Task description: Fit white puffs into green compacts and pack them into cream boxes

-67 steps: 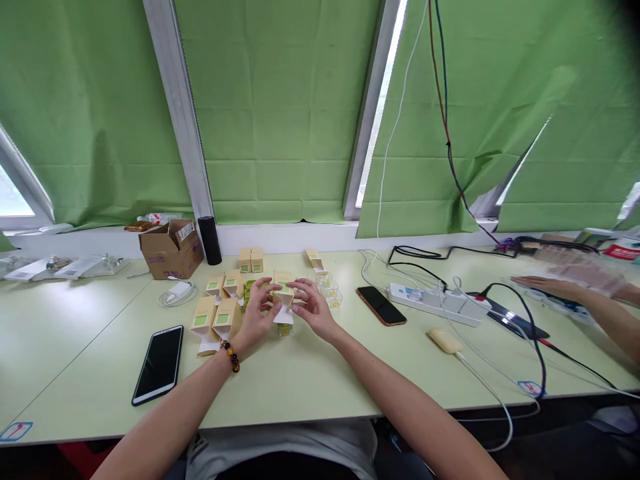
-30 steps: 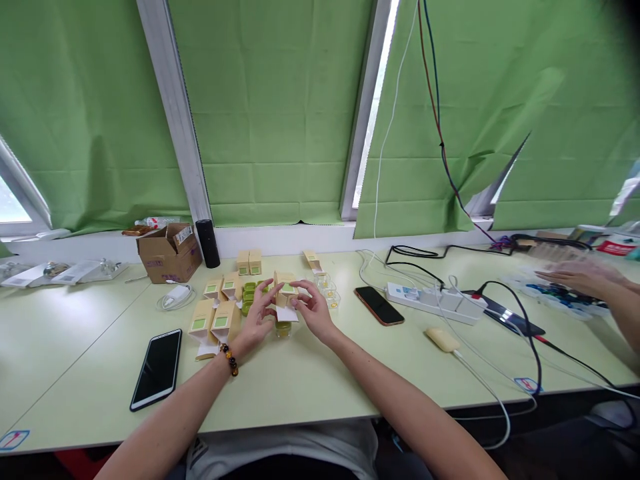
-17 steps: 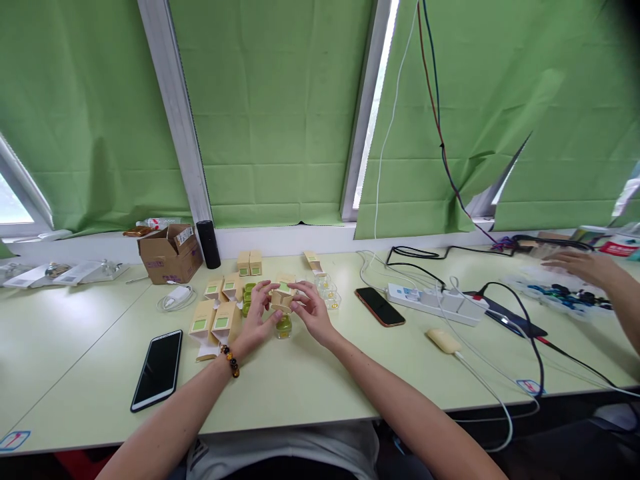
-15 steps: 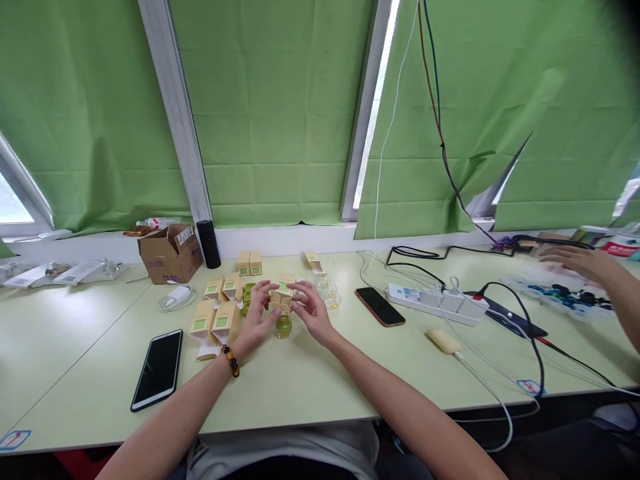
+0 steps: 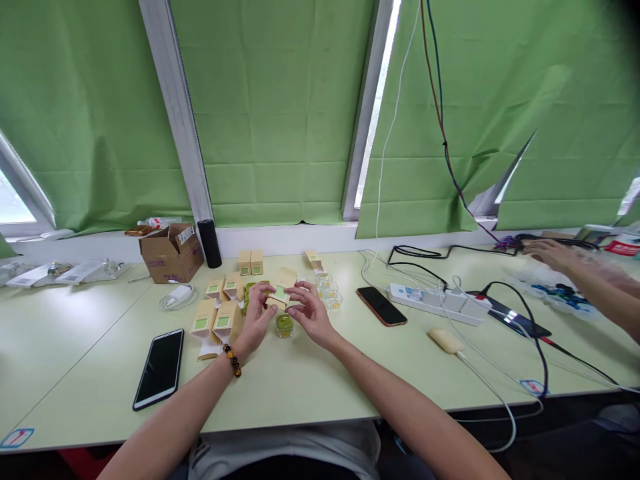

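Between both hands I hold a small cardboard box [image 5: 278,298], tan with a green label and a raised flap. My left hand [image 5: 257,317] grips its left side, wearing a beaded bracelet. My right hand [image 5: 310,312] has its fingers on the right side. Just below the box, a small jar with a green lid [image 5: 285,325] stands on the table. More green lids [image 5: 247,293] show partly behind my left hand. Several clear jars [image 5: 327,291] sit beyond my right hand. To the left are several similar tan boxes [image 5: 227,321], some with flaps out.
A black phone [image 5: 159,368] lies at left and another phone [image 5: 381,306] at right. A white power strip [image 5: 440,303], cables and a cream mouse-shaped device [image 5: 445,341] lie further right. Behind stand a brown carton [image 5: 173,253] and a black cylinder [image 5: 209,244]. A co-worker's hand [image 5: 553,255] reaches in at right.
The box in my hands has tilted, so its labelled face and flap show more. The co-worker's hand at right has moved left. My arms have barely moved.
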The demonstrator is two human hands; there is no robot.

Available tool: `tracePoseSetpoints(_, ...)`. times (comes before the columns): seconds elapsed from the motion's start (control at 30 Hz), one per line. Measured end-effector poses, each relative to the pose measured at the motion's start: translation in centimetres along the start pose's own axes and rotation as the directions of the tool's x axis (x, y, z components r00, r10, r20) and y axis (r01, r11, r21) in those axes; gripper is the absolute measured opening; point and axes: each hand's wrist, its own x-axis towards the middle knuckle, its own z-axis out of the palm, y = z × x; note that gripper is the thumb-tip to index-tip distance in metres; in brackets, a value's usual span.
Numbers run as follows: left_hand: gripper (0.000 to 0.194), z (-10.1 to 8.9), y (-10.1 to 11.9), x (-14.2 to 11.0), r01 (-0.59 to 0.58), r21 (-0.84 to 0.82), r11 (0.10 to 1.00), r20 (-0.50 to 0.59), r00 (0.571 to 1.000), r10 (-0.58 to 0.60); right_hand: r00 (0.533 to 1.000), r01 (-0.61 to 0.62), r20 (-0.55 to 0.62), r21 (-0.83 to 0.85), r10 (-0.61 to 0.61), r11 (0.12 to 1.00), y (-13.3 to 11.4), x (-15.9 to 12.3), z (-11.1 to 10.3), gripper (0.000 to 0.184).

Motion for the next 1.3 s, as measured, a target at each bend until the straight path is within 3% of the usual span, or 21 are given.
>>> tracePoseSetpoints(0.33,0.029,-0.1,-0.5,0.1,-0.037,0.075,0.996,-0.001,0.999,0.037,1.000,-0.017,-0.011,-0.005,0.017,1.000,-0.5,0.0,0.2,0.042)
tracePoseSetpoints(0.63,0.028,0.2,0.3,-0.1,-0.145,0.266,0.953,0.035,0.989,0.141,0.997,-0.011,-0.071,-0.016,0.010,1.000,-0.7,0.2,0.3,0.044)
tracePoseSetpoints(0.8,0.039,-0.1,0.7,-0.3,-0.152,0.268,0.951,0.079,0.988,0.136,0.998,0.015,-0.058,-0.061,-0.018,0.998,-0.9,0.1,0.1,0.040)
tracePoseSetpoints(1.3,0.025,0.1,-0.3,-0.2,-0.205,0.294,0.933,0.016,0.978,0.210,0.996,0.031,-0.084,-0.094,-0.039,0.995,-0.8,0.0,0.3,0.032)
